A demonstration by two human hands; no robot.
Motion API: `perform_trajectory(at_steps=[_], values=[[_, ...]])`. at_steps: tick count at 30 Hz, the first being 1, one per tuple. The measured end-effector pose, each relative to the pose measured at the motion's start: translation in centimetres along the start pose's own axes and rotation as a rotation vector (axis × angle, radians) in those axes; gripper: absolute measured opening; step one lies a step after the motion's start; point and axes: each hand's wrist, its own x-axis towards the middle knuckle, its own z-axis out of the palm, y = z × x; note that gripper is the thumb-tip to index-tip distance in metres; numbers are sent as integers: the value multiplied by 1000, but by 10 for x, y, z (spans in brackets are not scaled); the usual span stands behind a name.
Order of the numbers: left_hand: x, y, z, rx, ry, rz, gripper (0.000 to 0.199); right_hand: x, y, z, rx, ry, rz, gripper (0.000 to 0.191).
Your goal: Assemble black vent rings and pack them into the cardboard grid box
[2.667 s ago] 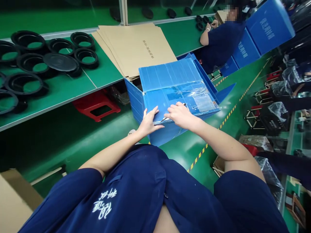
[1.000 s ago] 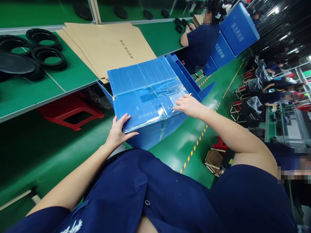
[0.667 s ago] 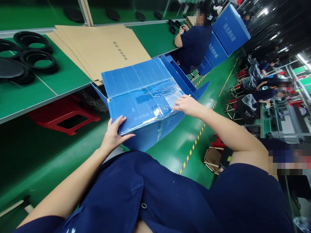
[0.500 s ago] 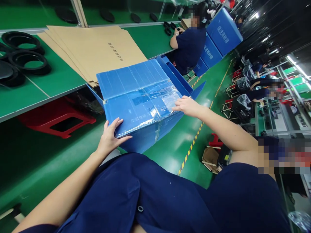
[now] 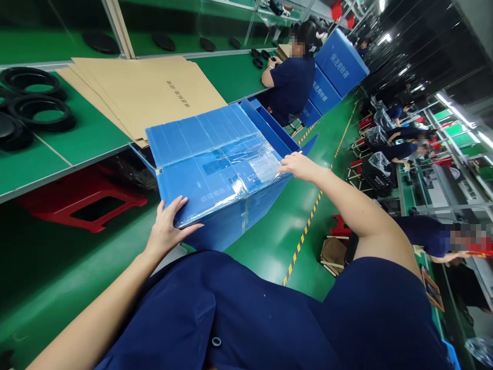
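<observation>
A blue box [image 5: 208, 174] with clear tape and faint printing stands in front of me, its flaps raised at the far side. At its near left corner, my left hand [image 5: 166, 226] rests with thumb and fingers spread around the edge. My right hand [image 5: 298, 167] is at the right end of the box, beside a pale label under the tape. Its fingers are pinched together on a small thin item that I cannot make out.
Brown cardboard sheets [image 5: 150, 92] and black rings [image 5: 42, 110] lie on the green workbench [image 5: 92, 139]. A red stool [image 5: 87, 203] is beneath it. Beyond, a seated person [image 5: 290, 77] works near stacked blue boxes [image 5: 341, 61]. Other people are at the right.
The view has shifted, so the box and bench sit slightly lower and further left. Both hands stay at the box, and my right hand's fingers have drawn slightly toward its right edge.
</observation>
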Motion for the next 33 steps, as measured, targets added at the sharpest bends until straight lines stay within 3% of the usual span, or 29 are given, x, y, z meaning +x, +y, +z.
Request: perform_trajectory(at_steps=[4, 7, 12, 17, 20, 25, 33], values=[[1, -1, -2, -5, 29, -9, 92, -23, 27, 10, -43, -2, 104, 39], [3, -2, -1, -12, 32, -8, 91, -31, 31, 12, -35, 6, 115, 36], [4, -9, -2, -14, 55, -12, 90, -23, 12, 6, 3, 88, 156, 36], [2, -12, -8, 9, 44, -24, 88, 5, -12, -1, 16, 97, 78, 36], [0, -10, -11, 20, 39, -31, 87, 15, -14, -6, 1, 98, 20, 33], [-2, -8, -10, -6, 38, -49, 90, 12, 6, -5, -46, 16, -25, 34], [4, -2, 8, -45, -41, -48, 88, -21, 27, 19, -25, -86, 109, 48]])
